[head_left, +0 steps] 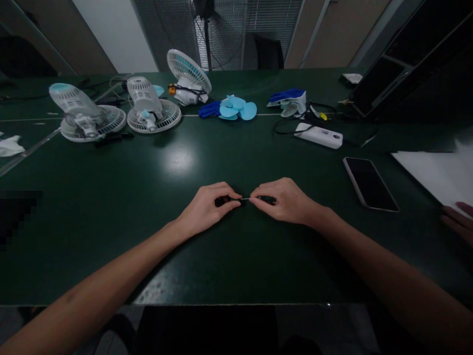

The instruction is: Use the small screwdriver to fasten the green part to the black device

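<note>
My left hand (212, 204) is closed low over the table, thumb and fingers pinching a small dark piece (243, 202) that is mostly hidden. From it a thin metal rod (247, 198), like a slim screwdriver shaft, spans the narrow gap to my right hand (283, 199). The right thumb and forefinger pinch the rod's other end. Whether the rod and the dark piece are one tool, I cannot tell. Both hands are over the dark green table (221, 261), fingertips facing each other.
Two white fans (111, 118) lie face down at the back left; another fan (188, 74) leans behind. Beyond my hands are light-blue fan blades (238, 107), gloves (290, 101) and a white power strip-like box (320, 135). A phone (370, 183) and another person's hand (460, 222) by papers (439, 170) are right.
</note>
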Demonstrator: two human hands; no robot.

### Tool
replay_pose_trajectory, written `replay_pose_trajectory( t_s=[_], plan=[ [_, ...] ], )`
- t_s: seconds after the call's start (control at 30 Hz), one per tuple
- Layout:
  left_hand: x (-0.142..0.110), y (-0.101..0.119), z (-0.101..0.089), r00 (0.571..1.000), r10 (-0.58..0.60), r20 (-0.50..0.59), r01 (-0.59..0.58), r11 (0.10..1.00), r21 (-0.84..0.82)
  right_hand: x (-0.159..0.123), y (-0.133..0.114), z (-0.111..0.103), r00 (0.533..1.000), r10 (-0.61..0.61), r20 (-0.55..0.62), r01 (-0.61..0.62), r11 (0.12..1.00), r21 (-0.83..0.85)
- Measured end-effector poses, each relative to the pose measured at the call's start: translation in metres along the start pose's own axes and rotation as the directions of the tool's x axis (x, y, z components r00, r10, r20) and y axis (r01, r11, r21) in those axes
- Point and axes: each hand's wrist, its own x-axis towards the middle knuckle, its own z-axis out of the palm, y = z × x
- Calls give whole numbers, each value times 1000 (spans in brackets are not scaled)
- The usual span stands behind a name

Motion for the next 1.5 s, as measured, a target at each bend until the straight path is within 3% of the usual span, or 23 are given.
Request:
replay_pose_trajectory(
  t_s=[0.6, 0.87, 1.17, 1.37, 1.5],
  plan=[
    [0, 1, 6, 999, 51, 14, -52, 998, 35, 2, -7, 7, 1000, -22, -3, 22, 1000, 15],
    [1, 1, 4, 998, 54, 37, -56, 996, 72, 5, -19, 9, 986, -37, -162, 91, 935, 341],
    [-3, -3, 1, 997, 57, -50, -51, 992, 118, 0, 10, 3, 983, 52, -177, -13, 978, 210],
    [-3, -3, 2, 994, 83, -65, -74, 990, 119, 0, 3, 5, 995, -44, -90, 48, 998, 40],
    [-2, -5, 6, 994, 96, -57, -89, 988, 123, 1, -3, 6, 998, -45, -54, 43, 999, -33]
  ],
)
